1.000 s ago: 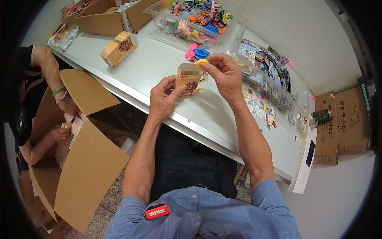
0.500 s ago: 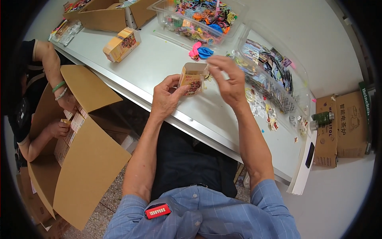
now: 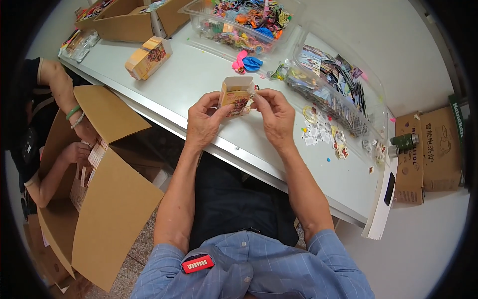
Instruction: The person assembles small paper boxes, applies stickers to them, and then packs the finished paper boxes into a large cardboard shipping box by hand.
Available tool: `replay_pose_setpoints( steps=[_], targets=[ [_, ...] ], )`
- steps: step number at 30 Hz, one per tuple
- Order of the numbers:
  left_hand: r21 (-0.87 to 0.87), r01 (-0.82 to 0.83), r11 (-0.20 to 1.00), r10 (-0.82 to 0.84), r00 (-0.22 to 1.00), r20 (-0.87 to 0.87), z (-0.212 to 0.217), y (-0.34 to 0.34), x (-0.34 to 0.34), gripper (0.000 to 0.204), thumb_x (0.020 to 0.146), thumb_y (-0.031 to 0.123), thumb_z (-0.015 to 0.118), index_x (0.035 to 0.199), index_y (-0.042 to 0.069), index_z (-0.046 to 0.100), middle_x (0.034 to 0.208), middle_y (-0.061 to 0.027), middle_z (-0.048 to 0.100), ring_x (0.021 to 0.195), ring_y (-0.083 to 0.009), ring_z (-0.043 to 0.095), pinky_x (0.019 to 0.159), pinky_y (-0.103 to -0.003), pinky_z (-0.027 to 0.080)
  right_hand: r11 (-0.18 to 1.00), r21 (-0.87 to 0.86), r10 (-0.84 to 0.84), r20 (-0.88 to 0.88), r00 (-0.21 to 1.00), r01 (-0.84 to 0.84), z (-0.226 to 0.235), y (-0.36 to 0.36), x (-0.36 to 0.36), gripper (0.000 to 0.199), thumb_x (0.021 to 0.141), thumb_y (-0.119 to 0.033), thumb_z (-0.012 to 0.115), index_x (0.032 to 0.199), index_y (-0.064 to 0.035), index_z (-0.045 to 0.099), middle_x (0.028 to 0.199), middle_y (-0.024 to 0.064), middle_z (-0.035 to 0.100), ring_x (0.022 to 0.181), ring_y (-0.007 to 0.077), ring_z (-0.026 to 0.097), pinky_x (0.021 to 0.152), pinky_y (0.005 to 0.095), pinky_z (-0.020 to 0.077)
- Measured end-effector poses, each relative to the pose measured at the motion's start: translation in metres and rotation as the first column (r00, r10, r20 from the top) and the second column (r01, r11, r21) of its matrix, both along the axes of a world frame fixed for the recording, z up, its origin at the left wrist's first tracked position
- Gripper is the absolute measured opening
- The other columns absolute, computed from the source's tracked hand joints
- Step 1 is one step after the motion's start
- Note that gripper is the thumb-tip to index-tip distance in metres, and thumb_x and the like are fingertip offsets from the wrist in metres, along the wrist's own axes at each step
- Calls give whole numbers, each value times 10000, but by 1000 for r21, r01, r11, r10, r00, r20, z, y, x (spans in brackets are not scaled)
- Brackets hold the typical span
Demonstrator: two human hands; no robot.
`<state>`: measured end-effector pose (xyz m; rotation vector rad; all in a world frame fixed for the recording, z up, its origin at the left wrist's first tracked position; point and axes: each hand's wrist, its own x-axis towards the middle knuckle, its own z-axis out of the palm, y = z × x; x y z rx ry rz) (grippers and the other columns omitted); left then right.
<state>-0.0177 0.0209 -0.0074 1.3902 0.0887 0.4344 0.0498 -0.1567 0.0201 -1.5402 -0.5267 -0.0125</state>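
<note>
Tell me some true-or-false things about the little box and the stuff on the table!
1. Both hands hold the small box. True: the left hand and right hand grip it.
2. The small box's top flap is closed. False: it stands open.
3. The pink and blue balloons lie on the white table. True.
4. The clear bin of colourful bits sits on the floor. False: it is on the table.
5. A co-worker's hands reach into a big cardboard box. True.

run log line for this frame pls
left hand: holds small carton | right hand: at its open top flap | carton: above white table
</note>
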Motion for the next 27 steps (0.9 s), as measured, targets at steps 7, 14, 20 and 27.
replay_pose_setpoints(
  steps=[7, 14, 20, 27],
  targets=[
    [49, -3, 999, 4, 1000, -30, 1, 1, -2, 330, 893, 56, 764, 1193, -28, 656, 996, -87, 735, 900, -121, 682, 813, -266, 565, 995, -84, 62, 43, 997, -59, 14, -10, 6, 238, 969, -72, 677, 1195, -1, 664, 993, 63, 711, 866, 114, 667, 815, 263, 550],
    [38, -11, 999, 11, 1000, -14, 5, -3, -1, 338, 887, 52, 769, 1196, -28, 656, 991, -81, 732, 879, -117, 672, 813, -266, 563, 982, -188, -9, 91, 996, 26, 4, -5, -6, 267, 934, -37, 706, 1181, -3, 611, 1008, 57, 680, 926, 125, 672, 836, 273, 554],
    [40, -9, 999, 10, 999, -36, 1, -2, 0, 334, 888, 64, 774, 1190, -23, 662, 995, -77, 732, 871, -107, 666, 805, -262, 558, 999, 37, 29, -63, 998, -27, -3, 5, -5, 209, 936, 7, 684, 1125, 5, 595, 1001, 64, 666, 910, 116, 661, 839, 260, 544],
    [57, -12, 998, 15, 999, -46, 5, -1, -4, 342, 874, 73, 788, 1186, -9, 676, 991, -67, 732, 875, -108, 667, 793, -256, 554, 996, 48, -81, 90, 993, 77, 15, -1, -1, 156, 934, 2, 695, 1074, -3, 628, 962, 39, 679, 857, 88, 632, 782, 241, 518]
  ],
)
